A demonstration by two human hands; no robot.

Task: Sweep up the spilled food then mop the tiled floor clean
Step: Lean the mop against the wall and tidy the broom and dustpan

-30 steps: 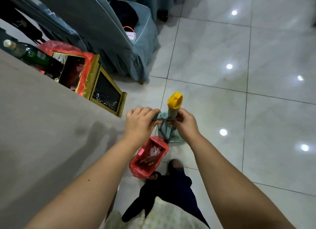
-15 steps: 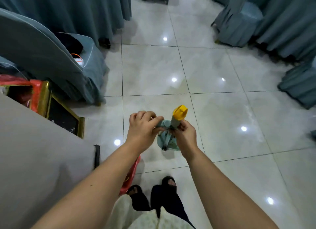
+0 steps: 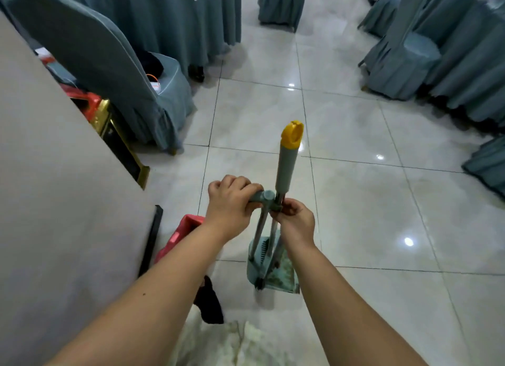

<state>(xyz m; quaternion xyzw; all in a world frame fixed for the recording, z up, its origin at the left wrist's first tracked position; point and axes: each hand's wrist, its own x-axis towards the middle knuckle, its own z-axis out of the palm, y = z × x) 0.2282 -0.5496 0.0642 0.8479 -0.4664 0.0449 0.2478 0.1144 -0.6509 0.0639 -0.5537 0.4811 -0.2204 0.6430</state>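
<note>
A teal dustpan (image 3: 276, 275) stands on the pale tiled floor (image 3: 369, 207) in front of my feet, with a comb of teeth inside and specks of debris in its tray. My left hand (image 3: 231, 201) grips the dustpan's teal top handle (image 3: 262, 196). A broom handle (image 3: 285, 166), grey-green with a yellow cap (image 3: 292, 133), rises beside it. My right hand (image 3: 293, 221) pinches the broom shaft at the clip just below the grip. The broom's bristles are hidden behind the dustpan.
A grey-clothed table (image 3: 54, 201) fills the left side. A red-lined bin (image 3: 180, 234) stands at its edge near my left forearm. Gold-framed boxes (image 3: 114, 136) and teal-covered chairs (image 3: 114, 73) are at the left; more teal chairs (image 3: 410, 59) line the right.
My view has lifted and swung right, showing more of the aisle. The broom handle now stands taller above my hands. The dustpan has moved away from the red bin, out onto the floor.
</note>
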